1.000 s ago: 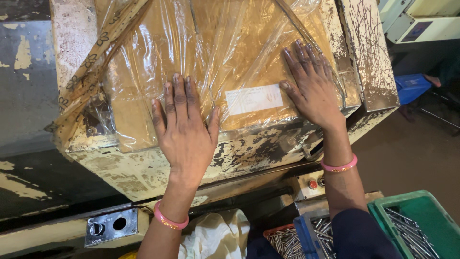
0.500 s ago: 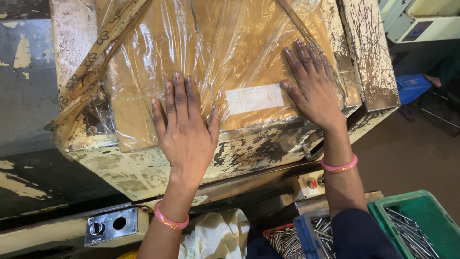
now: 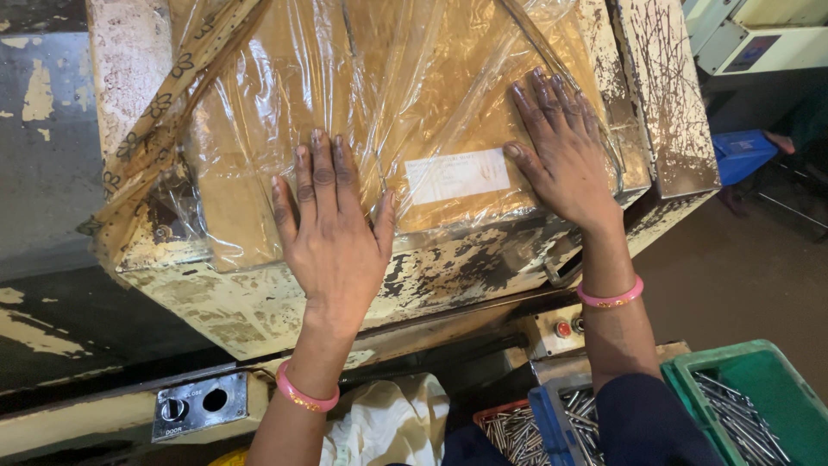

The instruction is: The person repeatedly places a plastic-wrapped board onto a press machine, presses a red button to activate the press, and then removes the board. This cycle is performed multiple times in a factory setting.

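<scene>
Left hand [image 3: 332, 237] lies flat, fingers spread, grip apart, palm down on the plastic-wrapped cardboard box [image 3: 379, 95] sitting atop a chipped cream machine housing [image 3: 259, 302]. White label [image 3: 457, 175] sits between the hands. Right hand [image 3: 565, 151] also flat and unclenched on the wrap. Lower right, green bin [image 3: 759, 380] holds what look like metal pins.

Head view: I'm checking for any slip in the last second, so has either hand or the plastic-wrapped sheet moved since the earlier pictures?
Nothing visibly changed. The left hand and the right hand lie flat, palms down and fingers spread, on the plastic-wrapped sheet where they were. The white label between them, the worn cream machine top and the green bin of metal pins also stayed put.
</scene>
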